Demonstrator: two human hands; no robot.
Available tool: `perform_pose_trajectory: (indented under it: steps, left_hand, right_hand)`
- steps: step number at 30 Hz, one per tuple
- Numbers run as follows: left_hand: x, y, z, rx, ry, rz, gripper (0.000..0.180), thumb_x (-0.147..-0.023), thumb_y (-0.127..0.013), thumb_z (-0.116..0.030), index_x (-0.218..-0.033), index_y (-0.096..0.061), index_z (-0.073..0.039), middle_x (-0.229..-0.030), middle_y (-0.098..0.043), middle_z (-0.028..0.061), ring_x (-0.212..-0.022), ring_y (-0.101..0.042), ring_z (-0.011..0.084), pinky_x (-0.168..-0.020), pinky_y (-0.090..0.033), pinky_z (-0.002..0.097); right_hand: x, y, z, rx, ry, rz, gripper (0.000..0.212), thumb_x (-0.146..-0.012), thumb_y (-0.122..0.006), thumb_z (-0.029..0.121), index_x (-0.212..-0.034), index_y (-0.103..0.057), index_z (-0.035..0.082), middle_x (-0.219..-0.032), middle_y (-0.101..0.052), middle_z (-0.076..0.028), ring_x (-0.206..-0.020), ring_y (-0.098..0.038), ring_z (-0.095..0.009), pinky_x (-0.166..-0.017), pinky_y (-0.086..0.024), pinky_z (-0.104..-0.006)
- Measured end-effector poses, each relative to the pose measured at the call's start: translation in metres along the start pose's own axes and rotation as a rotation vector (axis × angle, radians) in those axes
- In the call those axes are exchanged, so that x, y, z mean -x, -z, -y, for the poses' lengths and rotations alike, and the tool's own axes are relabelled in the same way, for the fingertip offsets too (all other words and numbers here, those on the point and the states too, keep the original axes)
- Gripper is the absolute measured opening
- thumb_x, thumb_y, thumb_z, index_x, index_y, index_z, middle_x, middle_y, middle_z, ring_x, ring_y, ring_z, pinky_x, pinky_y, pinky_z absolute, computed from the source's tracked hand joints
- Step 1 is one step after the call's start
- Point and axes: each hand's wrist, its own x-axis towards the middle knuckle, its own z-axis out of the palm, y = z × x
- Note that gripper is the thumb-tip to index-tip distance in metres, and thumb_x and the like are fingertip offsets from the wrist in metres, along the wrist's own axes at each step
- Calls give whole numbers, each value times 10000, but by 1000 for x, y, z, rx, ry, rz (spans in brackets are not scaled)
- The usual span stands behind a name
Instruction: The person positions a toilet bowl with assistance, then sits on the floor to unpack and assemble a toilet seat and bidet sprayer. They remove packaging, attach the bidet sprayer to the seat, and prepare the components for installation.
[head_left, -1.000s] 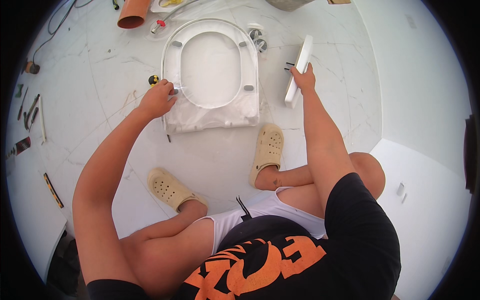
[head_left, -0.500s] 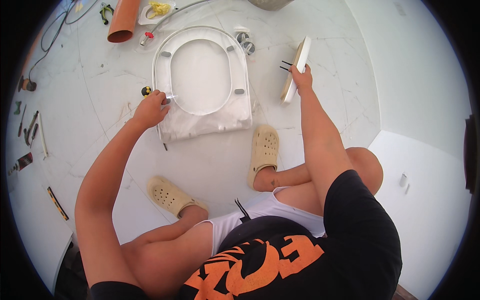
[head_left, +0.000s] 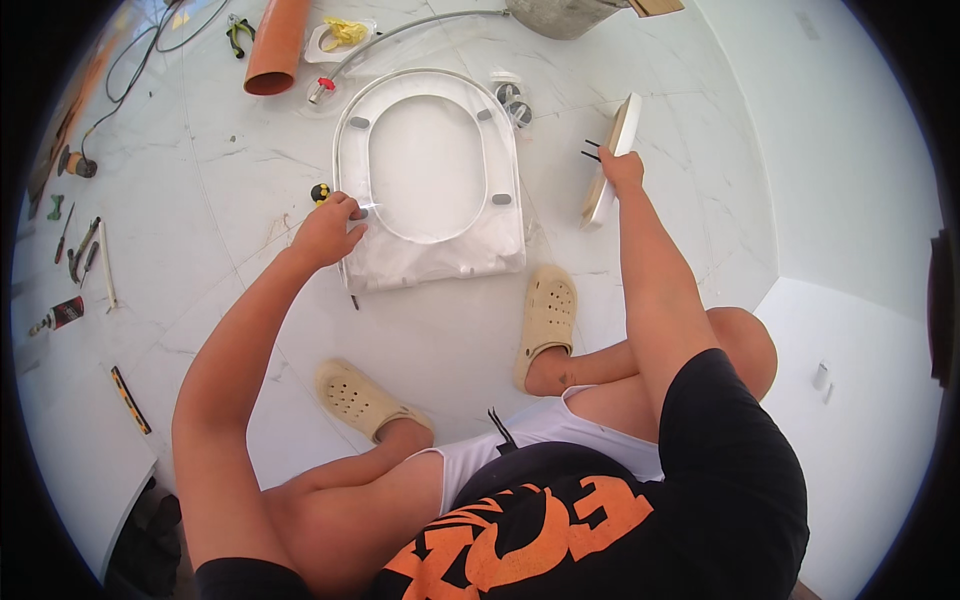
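A white toilet seat (head_left: 506, 225) lies on the floor in front of me, with grey bumper pads on its ring and clear plastic film about its near end. At its left edge is my left hand (head_left: 328, 232), fingers bent beside a bumper pad and thumb held apart from them. Whether the fingertips touch the film cannot be made out. My right hand (head_left: 622, 170) grips a white toilet cistern lid (head_left: 625, 125), tilted on edge to the right of the seat. Two thin black rods stick out from its tan underside, toward the seat.
An orange pipe (head_left: 272, 50), green-handled pliers (head_left: 238, 38), a grey hose (head_left: 420, 20) and a grey bucket (head_left: 560, 18) lie beyond the seat. Tools, including a hammer (head_left: 84, 248), and a spirit level (head_left: 130, 400) are at left. My clogs (head_left: 550, 310) flank the near floor.
The whole view has shifted, so the floor items sit slightly lower and farther right. My hands keep nearly the same places by the seat and on the cistern lid.
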Motion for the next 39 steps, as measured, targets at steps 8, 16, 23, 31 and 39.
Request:
perform_pose_trajectory:
  steps: [8,16,23,31,39]
  left_hand:
    - [8,45,-23,-36,-13,-89,267,-927,-741,-245,-1080,-638,-52,-1234,-607,118,-1029,-669,315,-897,-543,415]
    - [62,121,-28,280,-29,-141,413,-1028,-624,-418,-1077,-666,-10,-1100,-692,149,-1021,-670,272,-921,-531,396]
    - [76,53,-30,1819,301,-404,752,-1042,-333,-693,-1127,-643,-13,-1163,-682,121,-1134,-630,258,-1076,-466,416]
    - [143,45,2,2265,-692,-456,650,-1040,-385,-647,-901,-711,-102,-925,-728,94,-939,-661,259,-936,-513,411]
    - [178,42,16,2266,-612,-789,638,-1037,-388,-628,-846,-718,-117,-841,-736,64,-846,-681,238,-902,-507,392]
  right_hand:
    - [-11,0,-13,161,16,-92,706,-787,-770,414,-1223,-546,-95,-1206,-679,-293,-1132,-676,-417,-971,-559,-446]
    - [80,60,82,-103,327,-22,615,-793,-769,335,-1203,-591,-86,-1063,-722,-257,-969,-716,-379,-902,-555,-427]
    - [304,80,223,-351,914,362,592,-881,-731,195,-1404,-517,19,-1086,-717,-274,-977,-722,-404,-890,-556,-429]
    - [462,49,256,-299,1617,482,748,-745,-867,182,-1404,-543,42,-1370,-633,-169,-1203,-662,-310,-927,-596,-396]
    - [445,67,251,-171,1507,676,904,-696,-913,386,-1441,-520,55,-1420,-596,-158,-1213,-638,-322,-961,-566,-405]
